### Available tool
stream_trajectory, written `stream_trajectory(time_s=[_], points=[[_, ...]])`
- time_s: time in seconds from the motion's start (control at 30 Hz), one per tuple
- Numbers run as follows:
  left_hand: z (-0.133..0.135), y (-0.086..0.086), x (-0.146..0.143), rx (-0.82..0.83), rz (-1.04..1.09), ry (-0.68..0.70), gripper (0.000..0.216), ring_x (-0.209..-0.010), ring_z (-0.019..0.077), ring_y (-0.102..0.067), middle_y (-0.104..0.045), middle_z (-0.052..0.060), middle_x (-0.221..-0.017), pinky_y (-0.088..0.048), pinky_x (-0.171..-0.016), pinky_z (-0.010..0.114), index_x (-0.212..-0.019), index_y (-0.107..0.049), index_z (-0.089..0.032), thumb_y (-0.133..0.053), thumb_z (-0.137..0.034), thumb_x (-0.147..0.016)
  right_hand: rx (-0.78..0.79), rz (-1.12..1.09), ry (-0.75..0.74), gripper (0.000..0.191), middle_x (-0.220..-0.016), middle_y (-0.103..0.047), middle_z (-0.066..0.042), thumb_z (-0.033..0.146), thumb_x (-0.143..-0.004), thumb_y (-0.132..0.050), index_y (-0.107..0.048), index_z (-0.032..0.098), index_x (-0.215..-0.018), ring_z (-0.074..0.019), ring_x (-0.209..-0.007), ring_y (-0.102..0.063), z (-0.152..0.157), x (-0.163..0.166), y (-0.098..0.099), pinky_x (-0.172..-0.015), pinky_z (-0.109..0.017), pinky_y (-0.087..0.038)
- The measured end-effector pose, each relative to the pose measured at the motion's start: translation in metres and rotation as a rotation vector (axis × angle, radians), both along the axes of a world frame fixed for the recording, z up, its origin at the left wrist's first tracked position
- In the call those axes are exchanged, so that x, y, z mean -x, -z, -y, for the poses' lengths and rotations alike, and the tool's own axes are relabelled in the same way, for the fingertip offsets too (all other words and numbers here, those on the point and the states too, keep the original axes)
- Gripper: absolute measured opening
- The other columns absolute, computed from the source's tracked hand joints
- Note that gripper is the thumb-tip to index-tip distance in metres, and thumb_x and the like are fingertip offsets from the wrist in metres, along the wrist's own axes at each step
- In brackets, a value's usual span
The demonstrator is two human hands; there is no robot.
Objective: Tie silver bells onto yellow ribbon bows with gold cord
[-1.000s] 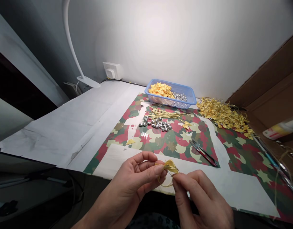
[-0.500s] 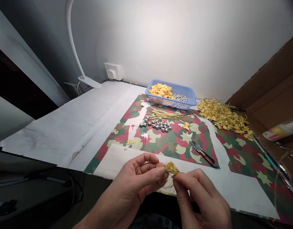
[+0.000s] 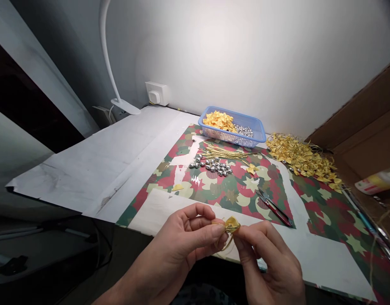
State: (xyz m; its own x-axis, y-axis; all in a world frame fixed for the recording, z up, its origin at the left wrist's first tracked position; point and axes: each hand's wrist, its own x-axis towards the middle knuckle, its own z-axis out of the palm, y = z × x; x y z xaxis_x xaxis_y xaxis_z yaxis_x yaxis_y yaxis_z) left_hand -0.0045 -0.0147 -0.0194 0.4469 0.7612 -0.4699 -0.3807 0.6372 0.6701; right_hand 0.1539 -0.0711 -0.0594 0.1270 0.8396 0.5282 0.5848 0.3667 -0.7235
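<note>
A small gold ribbon bow [image 3: 231, 224] with a thin gold cord looped under it is pinched between both hands at the near edge of the table. My left hand [image 3: 185, 245] grips it from the left with thumb and forefinger closed. From the right, my right hand [image 3: 264, 258] pinches the same bow and cord. Beyond them on the patterned sheet lie a cluster of silver beads [image 3: 214, 165] and a bundle of gold cords [image 3: 223, 152].
A blue basket [image 3: 260, 131] with yellow bows and silver beads stands at the back. A heap of finished bows [image 3: 302, 156] lies to its right. Red-handled snips [image 3: 274, 206] rest right of centre. A white lamp clamp [image 3: 126, 108] and wall socket [image 3: 157, 93] are back left.
The cord loop under the bow has shrunk as both hands drew closer together. The view has shifted slightly, so everything on the table sits a little further right.
</note>
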Motion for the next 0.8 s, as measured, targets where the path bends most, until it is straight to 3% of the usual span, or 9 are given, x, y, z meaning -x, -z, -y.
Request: stream_trajectory(time_s=[0.8], points=[[-0.0027, -0.0017, 0.0035, 0.044, 0.056, 0.042, 0.022, -0.068, 0.0109, -0.062, -0.071, 0.001, -0.071, -0.052, -0.070, 0.022, -0.081, -0.066, -0.016, -0.087, -0.018, -0.076, -0.027, -0.131, -0.067, 0.016, -0.077, -0.048, 0.002, 0.008, -0.097, -0.059, -0.065, 0.022, -0.092, -0.0100, -0.064, -0.047, -0.0084, -0.0048, 0.0087, -0.057, -0.021, -0.039]])
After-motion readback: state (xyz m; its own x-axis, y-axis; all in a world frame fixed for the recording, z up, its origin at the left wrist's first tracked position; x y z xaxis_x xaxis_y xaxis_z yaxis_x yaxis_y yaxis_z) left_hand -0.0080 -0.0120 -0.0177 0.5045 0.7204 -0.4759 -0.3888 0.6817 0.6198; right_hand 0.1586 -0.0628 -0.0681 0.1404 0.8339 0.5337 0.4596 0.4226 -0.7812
